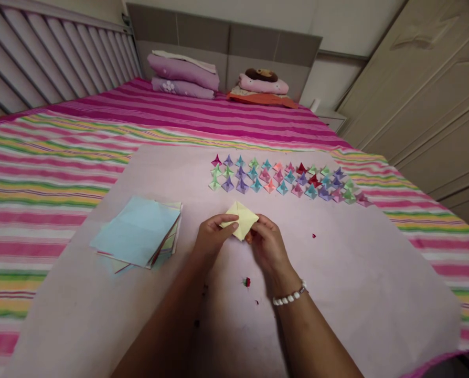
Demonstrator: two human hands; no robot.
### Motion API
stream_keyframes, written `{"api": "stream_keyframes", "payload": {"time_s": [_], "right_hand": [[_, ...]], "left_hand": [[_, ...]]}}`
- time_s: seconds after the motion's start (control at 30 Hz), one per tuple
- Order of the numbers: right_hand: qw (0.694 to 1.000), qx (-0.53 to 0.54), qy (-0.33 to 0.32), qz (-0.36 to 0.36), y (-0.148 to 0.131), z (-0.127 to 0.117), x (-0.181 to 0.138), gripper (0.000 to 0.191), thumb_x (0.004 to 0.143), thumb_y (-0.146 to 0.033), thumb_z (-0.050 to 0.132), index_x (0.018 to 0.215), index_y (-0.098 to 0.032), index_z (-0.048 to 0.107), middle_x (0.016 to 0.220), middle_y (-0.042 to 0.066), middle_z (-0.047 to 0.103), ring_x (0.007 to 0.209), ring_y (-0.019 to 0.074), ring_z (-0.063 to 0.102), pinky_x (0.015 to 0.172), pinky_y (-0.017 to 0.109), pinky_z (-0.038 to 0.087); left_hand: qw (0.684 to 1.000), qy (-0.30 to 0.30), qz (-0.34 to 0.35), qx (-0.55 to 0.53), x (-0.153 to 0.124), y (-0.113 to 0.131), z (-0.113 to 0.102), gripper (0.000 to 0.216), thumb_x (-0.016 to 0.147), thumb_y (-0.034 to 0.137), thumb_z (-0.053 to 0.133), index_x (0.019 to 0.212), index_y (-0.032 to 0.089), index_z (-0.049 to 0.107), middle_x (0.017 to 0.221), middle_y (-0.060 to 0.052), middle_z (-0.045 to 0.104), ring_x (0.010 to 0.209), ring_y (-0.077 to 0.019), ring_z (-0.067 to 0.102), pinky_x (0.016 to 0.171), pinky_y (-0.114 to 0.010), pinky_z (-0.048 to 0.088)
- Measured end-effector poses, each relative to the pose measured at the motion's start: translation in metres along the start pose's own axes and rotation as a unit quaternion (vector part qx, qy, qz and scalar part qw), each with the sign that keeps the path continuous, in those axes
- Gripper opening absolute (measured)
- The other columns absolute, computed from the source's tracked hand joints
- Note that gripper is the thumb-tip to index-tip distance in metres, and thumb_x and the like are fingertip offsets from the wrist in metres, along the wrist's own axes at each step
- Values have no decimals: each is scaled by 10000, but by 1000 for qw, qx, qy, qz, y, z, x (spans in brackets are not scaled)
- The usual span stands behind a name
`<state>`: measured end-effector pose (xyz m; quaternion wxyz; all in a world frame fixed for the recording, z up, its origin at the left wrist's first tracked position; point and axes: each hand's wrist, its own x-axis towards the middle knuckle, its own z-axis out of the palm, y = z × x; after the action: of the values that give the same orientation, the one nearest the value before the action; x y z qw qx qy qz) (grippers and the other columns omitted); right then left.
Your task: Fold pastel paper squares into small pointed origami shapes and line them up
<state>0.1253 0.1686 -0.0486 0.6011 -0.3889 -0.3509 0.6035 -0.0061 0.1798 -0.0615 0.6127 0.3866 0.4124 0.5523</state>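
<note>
A pale yellow folded paper [240, 218], diamond-shaped with a crease running through it, is held up between both hands over the pale sheet [356, 294]. My left hand [214, 231] pinches its left side, thumb on the near face and fingers along the edge. On the opposite side, my right hand [269, 236] grips the right corner between thumb and fingers; some of those fingers are hidden behind the paper. Just beyond the hands, several small folded paper pieces [265, 175] in many colours stand in rows.
To the left lies a stack of square papers [140, 231], light blue on top. A small red-and-green scrap [246, 282] sits between my forearms. Folded purple bedding [183, 76] and a pink pile [263, 84] rest by the headboard [203, 37].
</note>
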Motion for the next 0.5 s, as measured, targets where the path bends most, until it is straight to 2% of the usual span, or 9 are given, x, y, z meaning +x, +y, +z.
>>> {"api": "stream_keyframes", "payload": {"time_s": [0.13,0.2,0.33,0.43,0.5], "right_hand": [[999,29,-30,-11,1,-2,1,170,734,-304,585,760,-162,674,508,-11,566,473,116,484,461,234,327],[1000,11,-25,-7,1,-2,0,174,736,-329,645,756,-158,670,524,-19,567,469,98,464,458,224,317],[999,-17,31,10,3,-1,-1,200,597,-250,805,680,-159,648,534,-51,563,451,62,409,446,203,292],[998,5,55,4,3,-2,1,198,591,-240,814,680,-161,655,552,-52,578,467,63,424,455,200,313],[998,26,64,1,3,-3,1,187,593,-229,813,683,-162,663,563,-48,590,473,66,435,452,203,320]], "left_hand": [[999,27,10,25,-1,3,3,294,576,279,795,824,146,711,633,-4,685,587,-130,603,598,-252,470],[999,23,15,38,-2,4,5,305,580,278,788,841,146,703,605,7,670,550,-118,588,567,-238,464],[998,2,49,37,-4,5,10,399,573,258,793,942,151,685,700,-3,694,620,-129,619,591,-234,486],[998,-27,59,3,-4,4,9,478,574,232,797,1024,154,657,802,-23,712,721,-149,646,670,-256,510],[996,-57,59,-23,-3,4,7,418,636,246,757,1031,155,655,834,-35,710,742,-153,647,702,-274,514]]}}
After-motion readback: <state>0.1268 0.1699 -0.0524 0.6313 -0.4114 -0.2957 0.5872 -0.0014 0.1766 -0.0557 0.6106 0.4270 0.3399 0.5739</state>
